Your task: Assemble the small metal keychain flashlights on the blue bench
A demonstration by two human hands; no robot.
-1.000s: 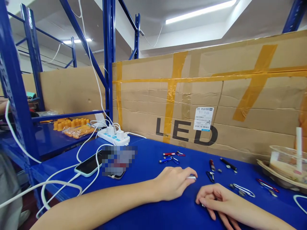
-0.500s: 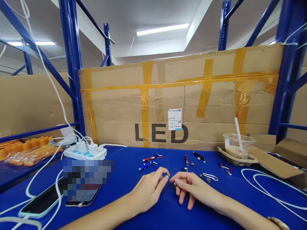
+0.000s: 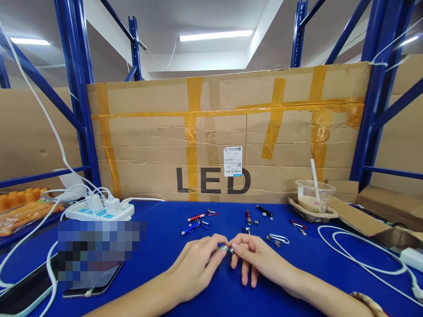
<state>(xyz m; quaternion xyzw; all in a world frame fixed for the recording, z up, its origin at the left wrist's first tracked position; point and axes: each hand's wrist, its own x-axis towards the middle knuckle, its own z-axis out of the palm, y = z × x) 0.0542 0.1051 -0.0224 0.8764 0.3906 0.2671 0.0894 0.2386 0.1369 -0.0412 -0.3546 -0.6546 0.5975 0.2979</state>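
Observation:
My left hand (image 3: 194, 264) pinches a small silver tube (image 3: 224, 248) between thumb and forefinger. Facing it, my right hand (image 3: 256, 255) grips a small round metal piece (image 3: 231, 251) in its fingertips, the other fingers curled loosely below. The two parts meet or nearly meet; fingers hide the exact contact. Just beyond my hands lie a blue penlight-like tube (image 3: 191, 229), a red one (image 3: 196, 217), another short red tube (image 3: 248, 217) and a black one (image 3: 263, 210). A silver carabiner (image 3: 280, 239) with small metal bits is right of my right hand.
A red carabiner (image 3: 298, 224) lies farther right, before a plastic cup (image 3: 312, 198) with a straw in a carton tray. White cable (image 3: 357, 251) loops at right. At left are a power strip (image 3: 99, 212) and phones (image 3: 92, 286). A cardboard wall (image 3: 145, 154) closes the back.
My hands have come together, bringing the silver tube and the small metal piece end to end. The view has shifted, so the surroundings sit farther left.

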